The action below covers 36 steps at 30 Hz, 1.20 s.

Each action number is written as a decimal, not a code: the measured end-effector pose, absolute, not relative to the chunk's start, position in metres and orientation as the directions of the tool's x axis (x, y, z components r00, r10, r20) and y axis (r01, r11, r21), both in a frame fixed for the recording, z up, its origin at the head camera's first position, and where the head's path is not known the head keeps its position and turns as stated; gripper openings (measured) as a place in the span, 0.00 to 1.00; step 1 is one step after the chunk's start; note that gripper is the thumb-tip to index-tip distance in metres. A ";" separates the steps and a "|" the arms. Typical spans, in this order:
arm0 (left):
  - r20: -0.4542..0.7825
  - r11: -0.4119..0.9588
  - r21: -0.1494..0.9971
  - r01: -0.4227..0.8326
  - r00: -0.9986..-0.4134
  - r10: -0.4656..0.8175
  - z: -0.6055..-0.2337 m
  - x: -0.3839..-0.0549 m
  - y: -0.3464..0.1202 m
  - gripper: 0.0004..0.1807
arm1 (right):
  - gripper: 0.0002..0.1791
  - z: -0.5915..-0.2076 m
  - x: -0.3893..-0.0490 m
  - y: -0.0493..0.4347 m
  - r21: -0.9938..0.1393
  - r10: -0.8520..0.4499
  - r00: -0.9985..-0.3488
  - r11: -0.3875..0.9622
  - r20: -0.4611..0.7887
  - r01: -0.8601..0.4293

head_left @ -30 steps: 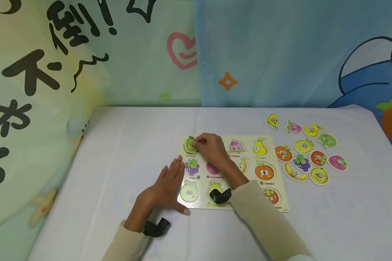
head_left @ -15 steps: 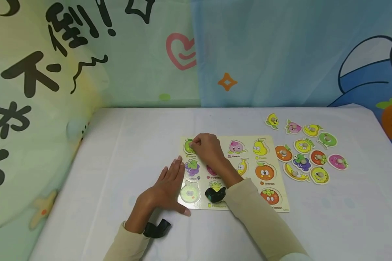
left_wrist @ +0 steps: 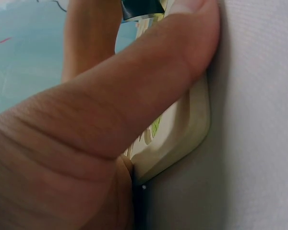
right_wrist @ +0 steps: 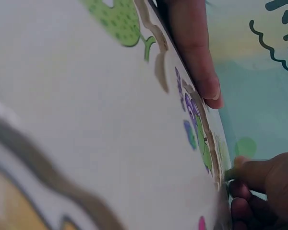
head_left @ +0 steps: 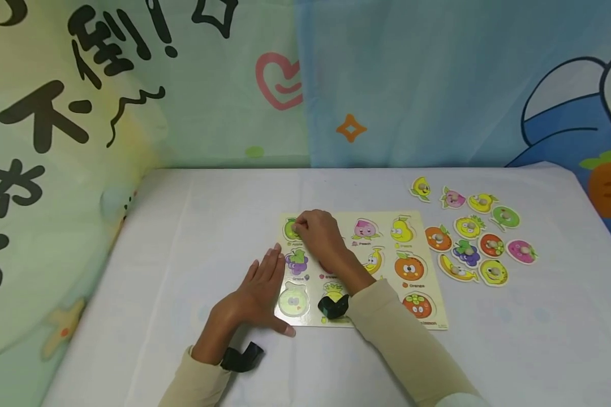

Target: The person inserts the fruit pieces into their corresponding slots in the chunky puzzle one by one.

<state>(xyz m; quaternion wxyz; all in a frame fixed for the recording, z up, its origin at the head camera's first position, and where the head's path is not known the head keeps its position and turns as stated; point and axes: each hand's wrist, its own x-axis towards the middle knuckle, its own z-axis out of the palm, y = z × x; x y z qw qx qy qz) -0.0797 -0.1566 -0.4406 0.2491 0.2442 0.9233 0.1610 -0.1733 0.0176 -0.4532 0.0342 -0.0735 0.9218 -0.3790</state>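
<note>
A cream fruit puzzle board (head_left: pixel 440 317) lies flat on the white cloth. My left hand (head_left: pixel 254 297) rests along its left edge with straight fingers, the thumb at the near left corner. In the left wrist view that thumb (left_wrist: pixel 149 81) crosses in front of the board's rounded corner. At the far left recess, labelled as the apple, my right hand (head_left: pixel 322 234) pinches a green apple puzzle piece (head_left: pixel 289 229) between thumb and fingertips. Those fingers cover most of the piece. The right wrist view shows the pinch from low across the board, with a green edge at the fingertips.
Right of the board lie several loose knobbed fruit pieces, among them an orange (head_left: pixel 438 239), grapes (head_left: pixel 466 253), a banana (head_left: pixel 457 268) and a green round piece (head_left: pixel 506 217). A printed cloth backdrop (head_left: pixel 412 85) stands behind the table and to its left.
The right forearm has shifted slightly left, and the apple piece lies closer into its recess than a second ago. The left hand stays put; the head view has drifted slightly.
</note>
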 end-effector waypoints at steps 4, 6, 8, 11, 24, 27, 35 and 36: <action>-0.375 0.826 0.426 0.369 -0.759 0.532 -0.440 -0.079 -0.156 0.78 | 0.07 -0.454 -0.173 0.017 -0.682 -0.169 -0.985 0.718 0.021 -0.137; -0.378 0.828 0.425 0.366 -0.759 0.530 -0.440 -0.079 -0.156 0.78 | 0.07 -0.455 -0.172 0.017 -0.682 -0.171 -0.985 0.717 0.028 -0.144; -0.381 0.830 0.424 0.362 -0.760 0.526 -0.440 -0.079 -0.156 0.79 | 0.07 -0.455 -0.172 0.017 -0.686 -0.171 -0.985 0.712 0.035 -0.148; -0.382 0.832 0.421 0.362 -0.761 0.524 -0.440 -0.079 -0.156 0.79 | 0.07 -0.455 -0.172 0.017 -0.700 -0.160 -0.986 0.699 0.043 -0.144; -0.364 0.828 0.421 0.371 -0.767 0.529 -0.441 -0.077 -0.161 0.78 | 0.08 -0.449 -0.176 0.020 -0.735 -0.223 -0.975 0.663 -0.011 -0.143; -0.354 0.825 0.429 0.368 -0.771 0.528 -0.441 -0.077 -0.159 0.78 | 0.10 -0.444 -0.178 0.029 -0.732 -0.230 -0.972 0.669 -0.043 -0.126; -0.353 0.829 0.429 0.360 -0.778 0.520 -0.442 -0.078 -0.156 0.78 | 0.15 -0.439 -0.180 0.057 -0.743 -0.194 -0.977 0.666 -0.089 -0.064; -0.354 0.828 0.432 0.357 -0.778 0.520 -0.442 -0.078 -0.156 0.78 | 0.15 -0.439 -0.179 0.062 -0.748 -0.183 -0.978 0.662 -0.098 -0.049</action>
